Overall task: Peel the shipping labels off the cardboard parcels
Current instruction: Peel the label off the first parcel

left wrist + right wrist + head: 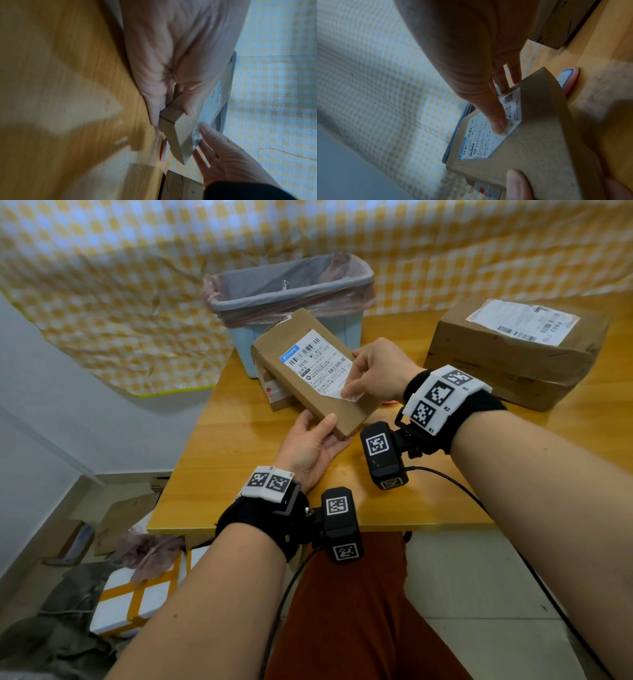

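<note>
Right hand [378, 369] pinching lifted corner of shipping label [317, 361] reading "501E M1 A210", slim cardboard parcel [310, 374] gripped by left hand [310, 445] over bench [428, 491], second labelled parcel [517, 350] at two o'clock, bin [291, 302] at twelve.

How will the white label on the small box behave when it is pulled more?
The label is probably thin and floppy: its lifted corner already curls under the right hand. It may tear, since most of it remains stuck to the small box. The left hand steadies that box, which seems light.
</note>
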